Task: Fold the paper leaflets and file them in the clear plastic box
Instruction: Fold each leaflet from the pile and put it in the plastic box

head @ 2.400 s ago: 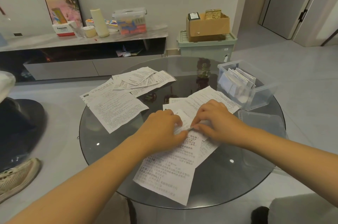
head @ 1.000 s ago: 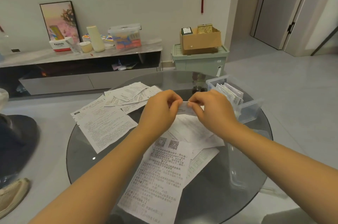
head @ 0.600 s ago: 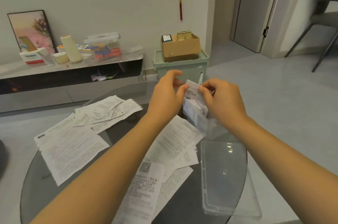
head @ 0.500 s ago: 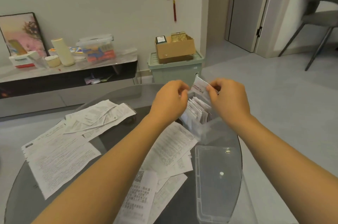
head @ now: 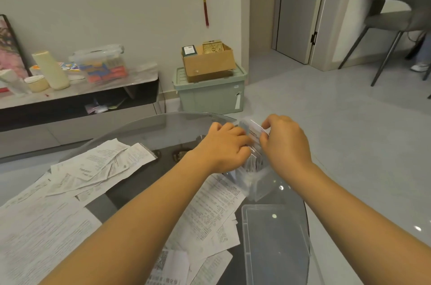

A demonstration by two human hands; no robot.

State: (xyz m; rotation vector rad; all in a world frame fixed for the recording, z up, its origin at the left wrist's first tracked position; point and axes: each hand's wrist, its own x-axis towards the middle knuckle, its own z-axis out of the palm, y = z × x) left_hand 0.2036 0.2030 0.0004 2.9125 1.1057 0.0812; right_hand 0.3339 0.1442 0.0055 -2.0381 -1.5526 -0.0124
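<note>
Both hands are over the clear box (head: 253, 182) at the far right of the glass table (head: 149, 128). My right hand (head: 285, 142) pinches a folded leaflet (head: 254, 129) by its top edge, holding it upright above the box's open mouth. My left hand (head: 224, 145) has its fingers curled down at the box's left side among the filed leaflets; I can't tell whether it grips anything. Unfolded leaflets (head: 98, 168) lie spread across the table to the left and under my forearms. The box's lid (head: 275, 245) lies flat just in front of the box.
</note>
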